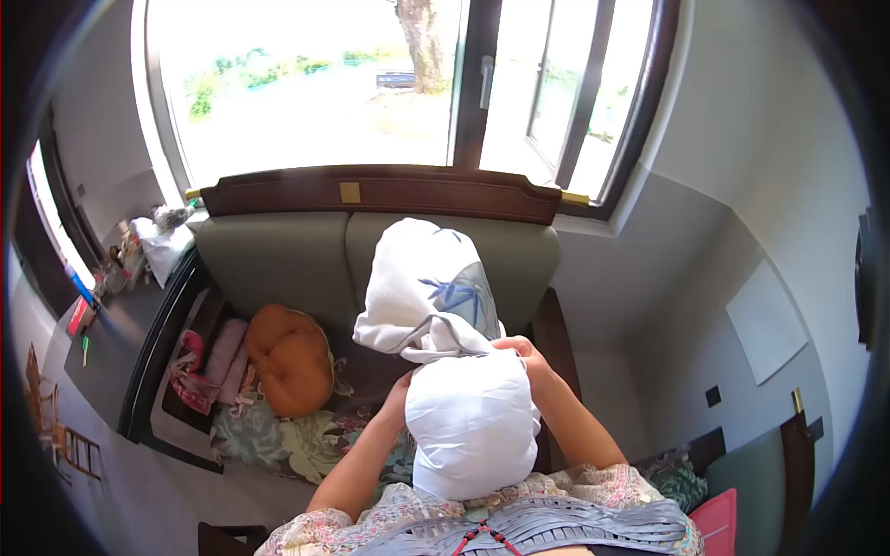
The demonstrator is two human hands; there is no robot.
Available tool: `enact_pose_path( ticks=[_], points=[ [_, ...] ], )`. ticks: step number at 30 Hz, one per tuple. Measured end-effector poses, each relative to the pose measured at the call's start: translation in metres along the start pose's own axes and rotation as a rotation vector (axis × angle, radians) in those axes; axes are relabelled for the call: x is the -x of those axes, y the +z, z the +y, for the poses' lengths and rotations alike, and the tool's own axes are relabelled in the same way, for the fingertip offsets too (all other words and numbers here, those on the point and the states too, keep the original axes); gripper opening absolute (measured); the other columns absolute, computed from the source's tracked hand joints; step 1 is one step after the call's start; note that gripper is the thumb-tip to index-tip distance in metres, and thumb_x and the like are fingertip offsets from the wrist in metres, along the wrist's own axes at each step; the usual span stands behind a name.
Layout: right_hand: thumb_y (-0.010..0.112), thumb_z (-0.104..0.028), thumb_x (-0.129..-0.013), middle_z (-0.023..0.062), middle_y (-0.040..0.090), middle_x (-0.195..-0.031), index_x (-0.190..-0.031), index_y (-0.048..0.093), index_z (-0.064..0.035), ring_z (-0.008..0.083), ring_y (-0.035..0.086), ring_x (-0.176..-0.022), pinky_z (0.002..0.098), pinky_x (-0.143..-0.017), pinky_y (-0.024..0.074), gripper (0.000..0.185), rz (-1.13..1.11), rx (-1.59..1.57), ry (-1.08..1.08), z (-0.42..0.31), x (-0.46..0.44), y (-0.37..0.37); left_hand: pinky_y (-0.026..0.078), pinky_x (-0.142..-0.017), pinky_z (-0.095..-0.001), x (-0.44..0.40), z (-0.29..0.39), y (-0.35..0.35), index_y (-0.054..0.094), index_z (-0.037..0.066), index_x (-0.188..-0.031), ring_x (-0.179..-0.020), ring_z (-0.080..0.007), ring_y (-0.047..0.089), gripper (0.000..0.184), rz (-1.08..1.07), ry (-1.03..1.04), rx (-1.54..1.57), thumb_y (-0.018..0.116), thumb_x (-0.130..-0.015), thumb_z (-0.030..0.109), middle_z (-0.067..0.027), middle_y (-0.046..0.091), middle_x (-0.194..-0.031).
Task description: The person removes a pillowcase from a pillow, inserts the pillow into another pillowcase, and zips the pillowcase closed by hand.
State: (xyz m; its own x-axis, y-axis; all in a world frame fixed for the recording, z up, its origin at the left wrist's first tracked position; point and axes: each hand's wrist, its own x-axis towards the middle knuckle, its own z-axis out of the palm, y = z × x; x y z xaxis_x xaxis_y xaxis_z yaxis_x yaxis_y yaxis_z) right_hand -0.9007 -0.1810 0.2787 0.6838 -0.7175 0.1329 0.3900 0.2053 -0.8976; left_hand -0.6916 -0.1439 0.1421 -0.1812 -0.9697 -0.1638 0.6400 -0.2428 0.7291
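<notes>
Nearest is the grey woven trim (593, 526) of the person's top, with a red beaded cord (509, 544) over it. Before the sofa (273, 246) is a plump white pillow (473, 426), its far end inside a pale cover (417, 278) printed with blue leaves. The right hand (526, 356) pinches the cover's edge; the left hand (398, 400) lies against the pillow's side, fingers hidden, so I can't tell how tightly it closes. An orange cushion (289, 360) rests on the sofa's seat, and a window (473, 102) stands behind the sofa.
</notes>
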Motion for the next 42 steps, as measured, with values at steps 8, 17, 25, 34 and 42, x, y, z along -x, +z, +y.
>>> enact_pose_path(
  ticks=[8,17,25,34,42],
  points=[
    [0.061,-0.009,-0.075,0.0092,0.058,-0.102,-0.113,0.049,0.004,0.0137,0.056,-0.09,0.0269,-0.08,0.0443,0.042,0.07,-0.005,-0.022,0.014,0.001,-0.001,0.031,-0.095,-0.0292,0.0,0.035,0.051,0.045,0.002,-0.112,-0.114,-0.0206,0.035,0.037,-0.138,0.385,-0.092,0.055,-0.078,0.011,-0.013,0.036,-0.123],
    [0.06,-0.007,-0.074,0.0119,0.059,-0.099,-0.108,0.051,0.0069,0.0175,0.058,-0.087,0.0303,-0.079,0.0458,0.039,0.009,-0.209,0.021,0.028,0.005,-0.02,0.046,-0.071,-0.0253,-0.037,0.056,0.027,0.048,0.001,-0.108,-0.079,-0.0151,0.056,0.036,-0.041,0.396,-0.254,0.059,-0.074,0.007,-0.008,0.057,-0.091],
    [0.059,-0.006,-0.073,0.011,0.059,-0.097,-0.107,0.051,0.0072,0.016,0.059,-0.086,0.0279,-0.076,0.0468,0.038,0.028,-0.15,0.058,0.035,-0.003,-0.011,0.046,-0.067,-0.024,-0.037,0.079,0.07,0.049,0.003,-0.104,-0.077,-0.0112,0.057,0.034,0.326,0.618,-1.068,0.062,-0.077,0.018,-0.0049,0.059,-0.089],
    [0.06,-0.004,-0.073,0.0097,0.061,-0.092,-0.099,0.055,0.0046,0.0158,0.059,-0.083,0.0267,-0.073,0.0475,0.028,0.209,-0.218,-0.056,0.017,0.009,0.017,0.042,-0.078,-0.03,-0.089,0.054,0.054,0.046,0.003,-0.111,-0.095,-0.0187,0.054,0.054,0.186,0.569,-0.257,0.068,-0.063,0.005,-0.01,0.058,-0.098],
    [0.052,-0.009,-0.08,0.0133,0.059,-0.097,-0.103,0.053,0.0035,0.021,0.058,-0.088,0.0318,-0.078,0.0472,0.026,0.121,-0.451,-0.085,0.051,0.016,-0.026,0.043,-0.077,-0.0271,-0.086,0.06,0.062,0.049,0.0,-0.107,-0.091,-0.0184,0.053,0.04,0.098,0.435,-0.114,0.06,-0.069,0.005,-0.0113,0.055,-0.097]
  ],
)
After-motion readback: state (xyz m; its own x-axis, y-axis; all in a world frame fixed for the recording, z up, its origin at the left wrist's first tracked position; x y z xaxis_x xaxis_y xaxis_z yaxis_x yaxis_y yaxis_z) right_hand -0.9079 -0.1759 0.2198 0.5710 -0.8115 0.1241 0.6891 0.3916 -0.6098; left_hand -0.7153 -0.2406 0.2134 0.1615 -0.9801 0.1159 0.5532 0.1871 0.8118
